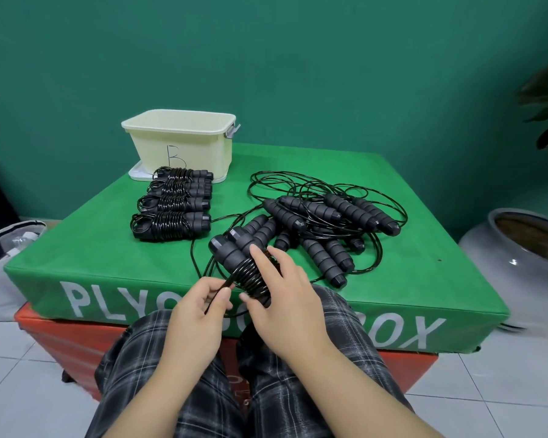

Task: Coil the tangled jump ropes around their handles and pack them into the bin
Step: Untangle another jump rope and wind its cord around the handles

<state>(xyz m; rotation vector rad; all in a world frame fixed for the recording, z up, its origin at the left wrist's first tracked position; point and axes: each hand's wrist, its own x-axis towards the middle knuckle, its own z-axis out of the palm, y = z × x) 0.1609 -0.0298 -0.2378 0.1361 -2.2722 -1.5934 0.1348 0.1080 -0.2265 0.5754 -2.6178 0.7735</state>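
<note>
My right hand (285, 292) grips a pair of black jump rope handles (231, 251) with black cord coiled partway round them, held over the near edge of the green plyo box (108, 248). My left hand (200, 308) pinches the loose cord (225, 287) just left of the coil. A tangled heap of black handles and looping cord (323, 226) lies on the box to the right. Several coiled ropes (174, 203) lie in a row on the left. The cream bin (184, 140), marked B, stands behind them on its white lid.
The green box sits on a red box (76, 346) over a tiled floor. My knees in plaid trousers (146, 368) press against the front. A grey planter (519, 257) stands at right, a bag (4, 245) at left, a green wall behind.
</note>
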